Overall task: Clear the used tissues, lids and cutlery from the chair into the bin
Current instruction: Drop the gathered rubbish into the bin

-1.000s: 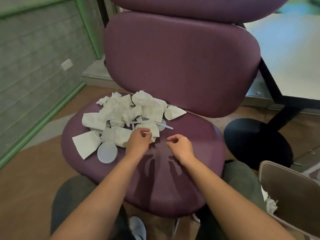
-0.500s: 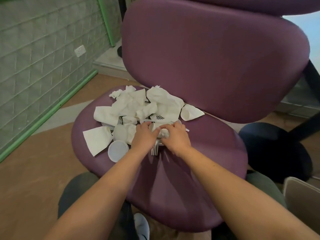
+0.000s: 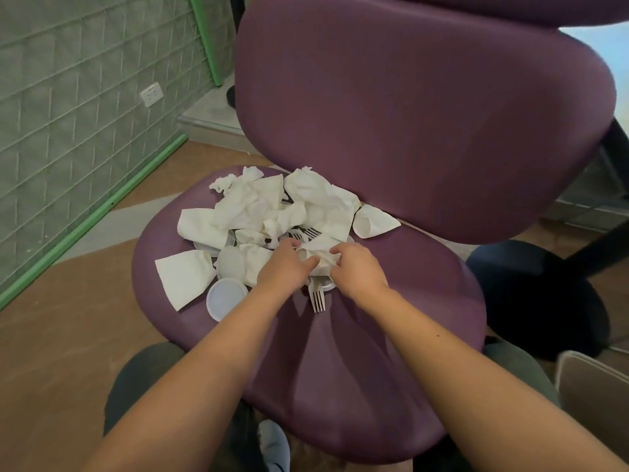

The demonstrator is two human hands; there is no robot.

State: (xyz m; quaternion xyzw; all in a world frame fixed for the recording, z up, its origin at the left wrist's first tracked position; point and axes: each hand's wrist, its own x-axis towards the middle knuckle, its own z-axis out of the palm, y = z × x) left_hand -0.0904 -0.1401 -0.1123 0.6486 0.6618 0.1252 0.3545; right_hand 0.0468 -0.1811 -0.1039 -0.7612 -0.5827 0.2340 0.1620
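Observation:
A heap of crumpled white tissues [image 3: 258, 209] lies on the far half of the purple chair seat [image 3: 391, 352]. A round white lid [image 3: 226, 297] sits at the heap's near-left edge, beside a folded tissue [image 3: 183, 277]. Two white plastic forks [image 3: 318, 296] poke out toward me from under my hands, and other forks [image 3: 306, 232] show inside the heap. My left hand [image 3: 284, 267] and my right hand [image 3: 357, 270] both grip one crumpled tissue [image 3: 320, 252] at the heap's near edge. A cone-shaped tissue [image 3: 372, 222] lies to the right.
The chair's purple backrest [image 3: 425, 114] rises right behind the heap. The beige bin [image 3: 594, 400] shows at the lower right edge. A dark round table base [image 3: 531, 294] stands on the floor to the right. A tiled wall with a green skirting [image 3: 85, 219] runs on the left.
Both hands have moved forward from the bare seat into the heap and closed on a crumpled tissue. My head has come closer to the chair.

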